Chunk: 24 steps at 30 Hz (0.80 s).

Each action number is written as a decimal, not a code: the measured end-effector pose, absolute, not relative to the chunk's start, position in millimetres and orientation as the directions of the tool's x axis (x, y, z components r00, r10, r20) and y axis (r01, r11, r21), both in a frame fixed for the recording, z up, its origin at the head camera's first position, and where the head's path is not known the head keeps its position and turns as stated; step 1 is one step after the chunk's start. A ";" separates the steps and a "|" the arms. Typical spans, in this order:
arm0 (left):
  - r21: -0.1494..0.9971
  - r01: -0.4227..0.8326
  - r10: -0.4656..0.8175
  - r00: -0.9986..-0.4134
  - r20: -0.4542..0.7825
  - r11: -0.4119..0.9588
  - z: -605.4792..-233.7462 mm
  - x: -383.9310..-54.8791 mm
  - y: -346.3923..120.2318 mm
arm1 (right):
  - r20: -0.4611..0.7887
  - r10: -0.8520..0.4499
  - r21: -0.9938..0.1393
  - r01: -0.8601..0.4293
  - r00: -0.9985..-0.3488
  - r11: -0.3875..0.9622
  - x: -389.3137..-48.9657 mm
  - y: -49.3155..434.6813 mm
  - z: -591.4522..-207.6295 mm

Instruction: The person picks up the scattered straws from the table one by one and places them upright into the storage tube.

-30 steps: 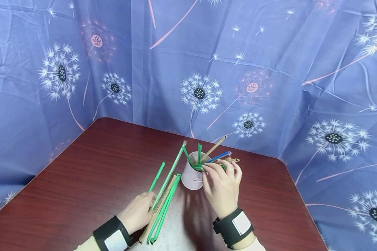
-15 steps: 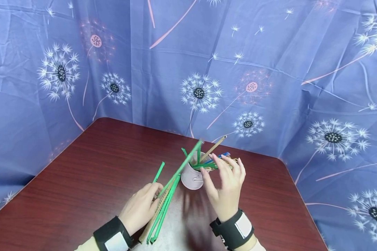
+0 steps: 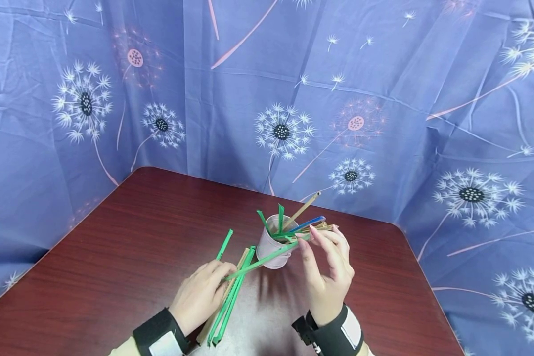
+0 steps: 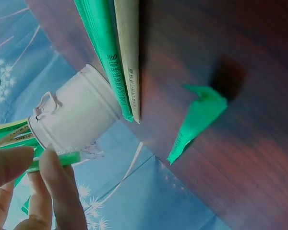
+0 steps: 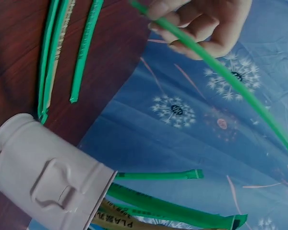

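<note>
My left hand (image 3: 202,291) pinches one end of a green paper-wrapped straw (image 3: 267,258) between thumb and fingertips. The straw slants up to the right, in front of a small pale metal bucket (image 3: 271,252). At its far end my right hand (image 3: 329,274) pinches it between thumb and forefinger, beside the bucket's rim. In the right wrist view the same straw (image 5: 221,69) runs from the left fingers out of frame. Several wrapped straws, green, tan and blue, stand in the bucket, among them a tan straw (image 3: 304,206) and a blue straw (image 3: 309,223).
On the dark red table (image 3: 160,222), a bundle of green and tan wrapped straws (image 3: 233,301) lies beside the left hand. One more green straw (image 3: 224,244) lies left of it. A blue dandelion-print cloth (image 3: 231,123) hangs behind the table.
The left hand has lifted a green straw off the bundle and swung its far end rightward and down to the right hand. The right hand has drawn slightly back from the bucket.
</note>
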<state>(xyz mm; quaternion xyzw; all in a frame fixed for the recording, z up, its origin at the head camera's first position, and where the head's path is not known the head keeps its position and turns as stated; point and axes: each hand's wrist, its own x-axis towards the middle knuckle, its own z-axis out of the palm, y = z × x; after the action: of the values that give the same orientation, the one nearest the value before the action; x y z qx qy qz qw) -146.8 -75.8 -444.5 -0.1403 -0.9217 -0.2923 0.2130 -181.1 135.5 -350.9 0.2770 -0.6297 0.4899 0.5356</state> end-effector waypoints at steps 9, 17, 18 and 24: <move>0.450 0.317 0.123 -0.904 0.408 0.835 -450.2 -147.2 -80.9 | 0.924 0.292 -0.335 -0.889 -0.246 0.311 -179.1 137.4 -343.4; 0.358 0.231 0.128 -0.949 0.288 0.905 -465.7 -145.5 -90.2 | 0.926 0.365 -0.219 -0.923 -0.095 0.317 -179.8 139.2 -331.3; 0.349 0.219 0.126 -0.955 0.269 0.911 -466.2 -146.0 -91.2 | 0.926 0.371 -0.202 -0.922 -0.070 0.329 -180.1 138.5 -329.7; 0.325 0.184 0.114 -0.969 0.221 0.928 -470.3 -149.5 -94.3 | 0.924 0.380 -0.132 -0.900 0.039 0.415 -181.2 136.3 -325.9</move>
<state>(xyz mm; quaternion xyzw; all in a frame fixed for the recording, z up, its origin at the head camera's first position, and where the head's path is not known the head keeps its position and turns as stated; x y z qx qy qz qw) -149.5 -94.3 -470.3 -0.0762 -0.9767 -0.1743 0.0997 -181.2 136.3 -325.9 0.2578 -0.5043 0.4755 0.6732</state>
